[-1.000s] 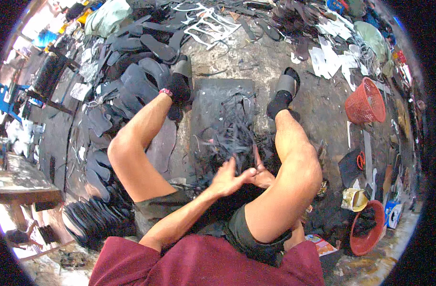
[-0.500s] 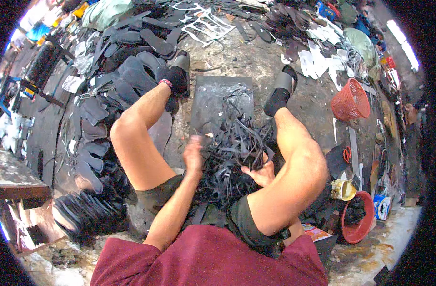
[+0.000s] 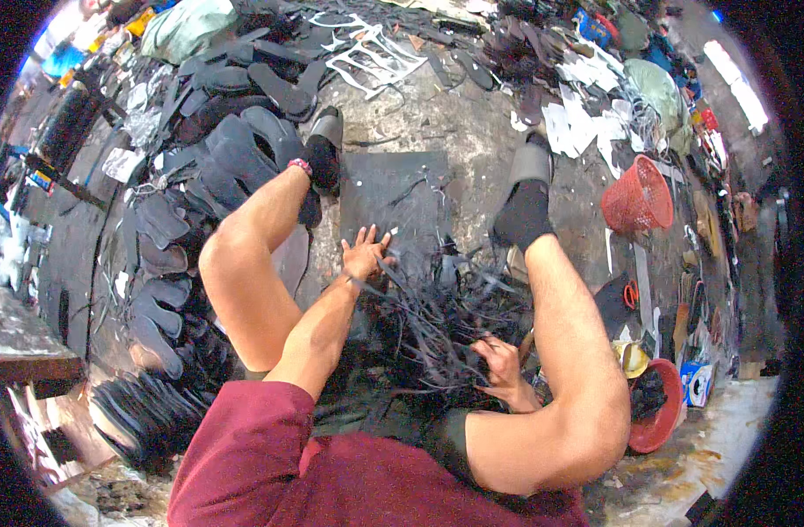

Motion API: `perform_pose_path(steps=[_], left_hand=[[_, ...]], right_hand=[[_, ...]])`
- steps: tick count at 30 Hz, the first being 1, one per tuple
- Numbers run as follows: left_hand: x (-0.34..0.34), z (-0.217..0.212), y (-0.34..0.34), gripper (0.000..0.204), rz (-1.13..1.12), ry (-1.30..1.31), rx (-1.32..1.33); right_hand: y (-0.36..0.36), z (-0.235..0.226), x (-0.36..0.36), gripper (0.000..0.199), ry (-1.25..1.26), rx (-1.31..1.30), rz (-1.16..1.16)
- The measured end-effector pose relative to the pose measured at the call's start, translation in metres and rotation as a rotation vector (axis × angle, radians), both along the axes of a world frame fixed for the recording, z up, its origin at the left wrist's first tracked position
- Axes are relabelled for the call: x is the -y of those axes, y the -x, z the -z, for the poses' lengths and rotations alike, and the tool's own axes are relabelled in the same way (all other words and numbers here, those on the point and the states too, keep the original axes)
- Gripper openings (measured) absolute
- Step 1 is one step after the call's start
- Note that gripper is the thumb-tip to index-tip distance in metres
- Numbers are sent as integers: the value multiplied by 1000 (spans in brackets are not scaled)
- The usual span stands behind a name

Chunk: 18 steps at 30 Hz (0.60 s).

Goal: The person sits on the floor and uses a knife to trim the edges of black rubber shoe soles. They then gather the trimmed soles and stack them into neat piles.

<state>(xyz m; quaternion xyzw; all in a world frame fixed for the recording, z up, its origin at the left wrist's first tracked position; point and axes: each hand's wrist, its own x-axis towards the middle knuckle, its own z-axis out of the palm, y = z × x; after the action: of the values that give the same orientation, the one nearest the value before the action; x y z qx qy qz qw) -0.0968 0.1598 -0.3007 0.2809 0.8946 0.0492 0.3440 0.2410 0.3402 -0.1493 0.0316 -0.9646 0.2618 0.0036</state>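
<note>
I sit on the floor with my knees apart around a heap of thin black rubber strips (image 3: 437, 316). My left hand (image 3: 365, 253) reaches forward with fingers spread, resting at the near edge of a dark square rubber sheet (image 3: 393, 189) and the far side of the heap. My right hand (image 3: 500, 360) is lower, under my right knee, its fingers curled into the strips. I cannot tell how many strips it grips. My feet wear black socks and grey slides on either side of the sheet.
Stacks of black cut-out shoe soles (image 3: 235, 158) lie to the left, more soles (image 3: 147, 413) at lower left. A red mesh basket (image 3: 639, 198) and a red bowl (image 3: 661, 413) stand on the right. White offcuts (image 3: 367, 48) lie at the back.
My left hand has moved forward from above the heap to the edge of the square sheet, fingers now spread. My right hand has dropped lower into the strips.
</note>
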Motion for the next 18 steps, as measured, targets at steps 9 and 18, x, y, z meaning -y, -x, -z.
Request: perform_pose_path(steps=[9, 18], left_hand=[[17, 11, -2, 80, -18, -91, -137], [49, 28, -23, 65, -428, -548, 59]], right_hand=[[171, -26, 20, 61, -48, 150, 58], [264, -18, 64, 59, -129, 193, 179]])
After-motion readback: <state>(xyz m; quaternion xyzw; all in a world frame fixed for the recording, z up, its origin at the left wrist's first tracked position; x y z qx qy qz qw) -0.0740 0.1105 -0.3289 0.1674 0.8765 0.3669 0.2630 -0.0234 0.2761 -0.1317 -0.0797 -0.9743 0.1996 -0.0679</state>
